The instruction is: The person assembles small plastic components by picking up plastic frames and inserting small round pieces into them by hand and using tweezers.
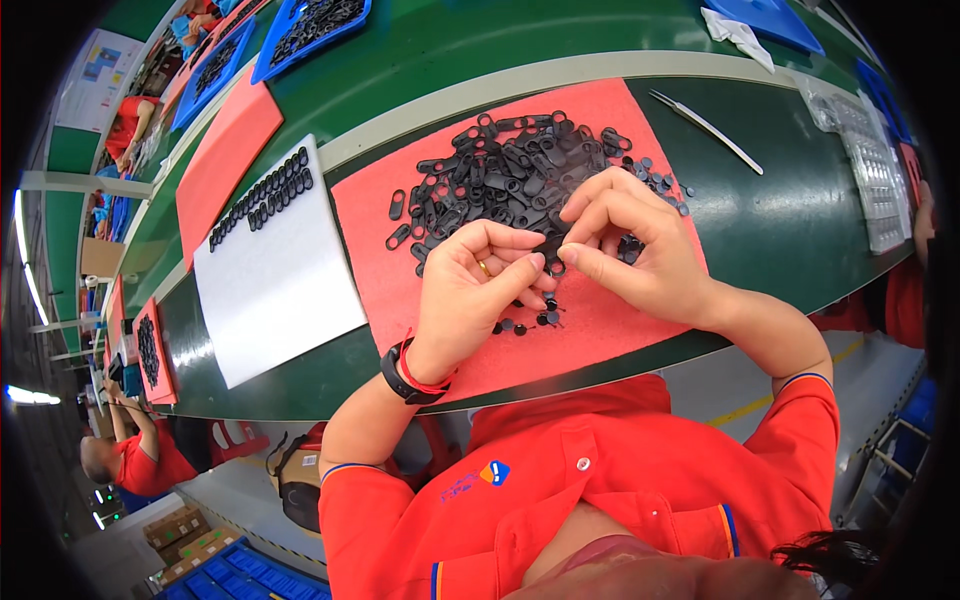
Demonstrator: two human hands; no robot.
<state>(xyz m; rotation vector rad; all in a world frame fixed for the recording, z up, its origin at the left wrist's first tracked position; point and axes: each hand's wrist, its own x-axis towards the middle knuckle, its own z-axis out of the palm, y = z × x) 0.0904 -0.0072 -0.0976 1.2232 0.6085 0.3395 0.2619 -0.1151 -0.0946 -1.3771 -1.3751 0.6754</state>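
Observation:
Over a pink foam mat (470,370), my left hand (480,285) and my right hand (640,245) meet, thumbs and fingers pinched close together. Between the fingertips is a small black plastic part (552,243), largely hidden; it looks like one of the oblong pieces with a hole. Beyond my hands lies a heap of these black oblong parts (515,170). Small round black pieces (548,318) are scattered just below my fingers, and more round pieces (660,180) lie to the right of the heap.
Left of the mat, a white foam board (275,290) carries rows of black parts (262,200). Tweezers (710,132) lie right, near clear plastic trays (870,170). Blue bins (310,35) of black parts stand at the back left. Another person (150,460) sits at far left.

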